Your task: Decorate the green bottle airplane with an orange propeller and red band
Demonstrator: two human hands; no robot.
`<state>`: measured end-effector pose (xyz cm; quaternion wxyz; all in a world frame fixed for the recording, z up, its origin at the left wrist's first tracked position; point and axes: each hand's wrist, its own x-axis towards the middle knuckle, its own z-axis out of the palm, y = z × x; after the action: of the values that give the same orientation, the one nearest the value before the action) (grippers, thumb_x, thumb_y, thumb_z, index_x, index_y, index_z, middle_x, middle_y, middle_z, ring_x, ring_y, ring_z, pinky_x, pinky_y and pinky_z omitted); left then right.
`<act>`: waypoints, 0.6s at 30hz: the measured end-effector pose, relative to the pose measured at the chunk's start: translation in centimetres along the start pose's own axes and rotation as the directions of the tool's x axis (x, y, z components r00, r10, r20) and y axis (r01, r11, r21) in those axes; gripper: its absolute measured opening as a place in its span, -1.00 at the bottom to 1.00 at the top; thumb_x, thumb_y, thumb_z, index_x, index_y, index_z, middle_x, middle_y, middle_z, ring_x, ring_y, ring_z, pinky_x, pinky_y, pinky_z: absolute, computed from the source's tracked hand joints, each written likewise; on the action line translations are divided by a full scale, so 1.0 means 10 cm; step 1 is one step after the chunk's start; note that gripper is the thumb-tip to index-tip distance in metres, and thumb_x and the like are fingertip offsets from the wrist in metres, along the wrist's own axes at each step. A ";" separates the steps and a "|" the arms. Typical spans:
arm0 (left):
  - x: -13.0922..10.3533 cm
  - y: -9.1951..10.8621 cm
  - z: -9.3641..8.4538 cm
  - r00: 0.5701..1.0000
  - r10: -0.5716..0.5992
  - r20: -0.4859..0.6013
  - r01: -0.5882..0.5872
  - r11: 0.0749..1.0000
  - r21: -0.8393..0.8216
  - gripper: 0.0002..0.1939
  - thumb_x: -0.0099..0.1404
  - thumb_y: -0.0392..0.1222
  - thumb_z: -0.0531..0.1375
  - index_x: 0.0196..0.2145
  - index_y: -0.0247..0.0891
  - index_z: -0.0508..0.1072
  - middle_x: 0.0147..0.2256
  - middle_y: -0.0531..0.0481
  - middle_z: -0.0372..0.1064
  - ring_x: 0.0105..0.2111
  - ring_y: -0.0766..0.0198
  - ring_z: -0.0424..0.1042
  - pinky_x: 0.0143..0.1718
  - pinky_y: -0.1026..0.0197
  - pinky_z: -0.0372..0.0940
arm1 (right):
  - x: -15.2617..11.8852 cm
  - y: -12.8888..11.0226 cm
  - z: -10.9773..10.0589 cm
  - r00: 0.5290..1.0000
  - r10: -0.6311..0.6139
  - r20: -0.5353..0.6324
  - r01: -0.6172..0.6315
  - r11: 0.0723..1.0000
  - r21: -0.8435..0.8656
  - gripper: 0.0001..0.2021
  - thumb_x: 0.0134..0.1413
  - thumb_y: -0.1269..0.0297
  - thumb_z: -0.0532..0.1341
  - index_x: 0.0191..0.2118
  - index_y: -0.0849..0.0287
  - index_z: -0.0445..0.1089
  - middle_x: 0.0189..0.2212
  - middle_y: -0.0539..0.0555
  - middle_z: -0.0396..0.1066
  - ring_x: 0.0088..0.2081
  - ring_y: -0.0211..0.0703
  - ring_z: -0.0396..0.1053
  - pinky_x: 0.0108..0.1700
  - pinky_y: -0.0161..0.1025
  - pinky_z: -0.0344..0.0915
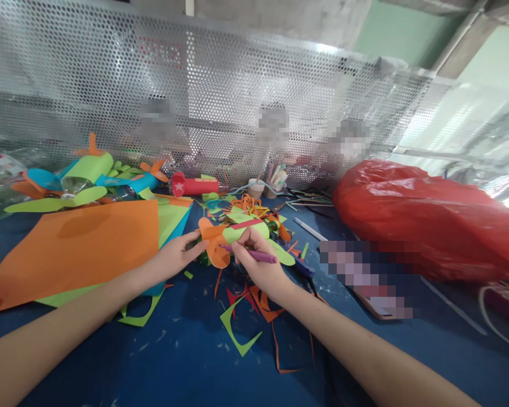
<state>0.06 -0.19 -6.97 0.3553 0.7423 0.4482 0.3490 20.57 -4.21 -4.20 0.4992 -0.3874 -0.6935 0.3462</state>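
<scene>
A purple pen [261, 256] is gripped in my right hand [258, 263], its tip at the orange paper propeller piece [215, 243]. My left hand [184, 250] holds the left edge of that orange piece between thumb and fingers. The piece sits at the end of a bottle wrapped in light green paper [246, 230] with a red strip, which lies on its side. A light green paper wing [282, 252] sticks out from the bottle beside my right hand. Green bottle plastic shows beneath the orange piece.
Orange sheets [89, 249] lie left, with paper-covered bottles [138, 183] behind. Paper scraps [240, 328] are scattered near my hands. Cups of markers [275, 183] stand at the back. A red plastic bag [424, 217] and a phone [377, 305] lie right. People are beyond the perforated metal screen [220, 85].
</scene>
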 end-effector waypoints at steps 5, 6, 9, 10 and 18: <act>0.00 0.01 -0.01 1.000 0.000 0.015 0.000 1.000 0.007 -0.45 0.30 0.19 0.06 0.08 -0.21 0.42 0.05 -0.07 0.44 -0.03 -0.03 0.43 -0.05 0.04 0.34 | 0.02 0.04 0.01 1.000 -0.017 0.026 0.016 0.999 0.044 -0.77 0.13 0.22 0.16 -0.46 0.08 0.09 -0.58 -0.13 0.17 -0.54 -0.29 0.12 -0.37 -0.25 0.22; 0.01 0.00 -0.01 1.000 -0.001 0.020 0.001 1.000 0.004 -0.45 0.29 0.19 0.06 0.08 -0.21 0.42 0.04 -0.07 0.44 -0.05 -0.03 0.44 -0.08 0.04 0.35 | 0.02 0.04 0.01 0.999 -0.015 0.032 0.014 0.999 0.049 -0.76 0.13 0.21 0.17 -0.46 0.08 0.09 -0.58 -0.13 0.17 -0.54 -0.29 0.12 -0.36 -0.24 0.23; 0.01 0.00 -0.01 1.000 0.004 0.024 -0.004 1.000 -0.013 -0.45 0.29 0.20 0.06 0.07 -0.19 0.41 0.02 -0.06 0.45 -0.05 -0.03 0.43 -0.09 0.04 0.35 | 0.02 0.06 0.01 1.000 -0.003 0.023 0.002 1.000 0.024 -0.75 0.14 0.19 0.17 -0.46 0.08 0.09 -0.59 -0.14 0.16 -0.55 -0.30 0.10 -0.37 -0.24 0.23; 0.01 0.00 -0.01 1.000 0.006 0.025 -0.006 1.000 -0.014 -0.45 0.29 0.19 0.06 0.07 -0.19 0.41 0.02 -0.06 0.45 -0.05 -0.03 0.43 -0.08 0.03 0.34 | 0.02 0.06 0.01 1.000 0.002 0.021 -0.002 1.000 0.013 -0.75 0.15 0.19 0.16 -0.46 0.08 0.08 -0.60 -0.13 0.16 -0.55 -0.30 0.10 -0.38 -0.24 0.23; -0.02 0.05 0.00 1.000 -0.023 0.018 0.022 1.000 0.021 -0.45 0.29 0.20 0.04 0.06 -0.20 0.41 -0.02 -0.07 0.47 -0.04 -0.04 0.41 -0.07 0.03 0.33 | 0.02 0.06 0.01 1.000 0.006 0.020 -0.007 0.999 0.036 -0.75 0.13 0.20 0.17 -0.46 0.08 0.08 -0.59 -0.14 0.15 -0.55 -0.30 0.11 -0.35 -0.23 0.28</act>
<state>0.21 -0.56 -6.58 0.3557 0.7439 0.4569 0.3337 20.53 -3.78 -4.67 0.4979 -0.3770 -0.6909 0.3641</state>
